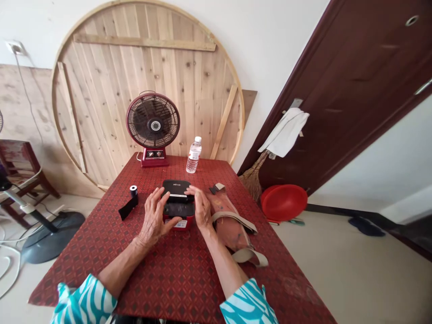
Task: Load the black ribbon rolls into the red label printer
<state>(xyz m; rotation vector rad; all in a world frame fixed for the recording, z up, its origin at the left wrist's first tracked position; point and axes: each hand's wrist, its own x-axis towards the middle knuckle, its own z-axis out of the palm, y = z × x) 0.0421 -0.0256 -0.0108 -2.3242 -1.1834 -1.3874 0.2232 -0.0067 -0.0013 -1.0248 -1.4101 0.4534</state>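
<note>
A small red and black box-shaped device [178, 221] sits on the table with its black lid [176, 187] raised at the back. Along the lid's lower edge runs a pale strip, and a white label is on the red front. My left hand [155, 217] is at the device's left side, fingers stretched towards the lid and thumb spread along the front. On the other side, my right hand [201, 209] has its extended fingertips at the lid's right corner. Whether either palm presses the device is hidden. A roll with a loose black strip [130, 207] lies left of my left hand.
A brownish bag [229, 225] with beige straps lies just right of my right forearm. Behind stand a water bottle [193, 155] and a red fan [154, 126]. The patterned red tablecloth [189, 283] covers the table. A red basin [284, 202] is on the floor.
</note>
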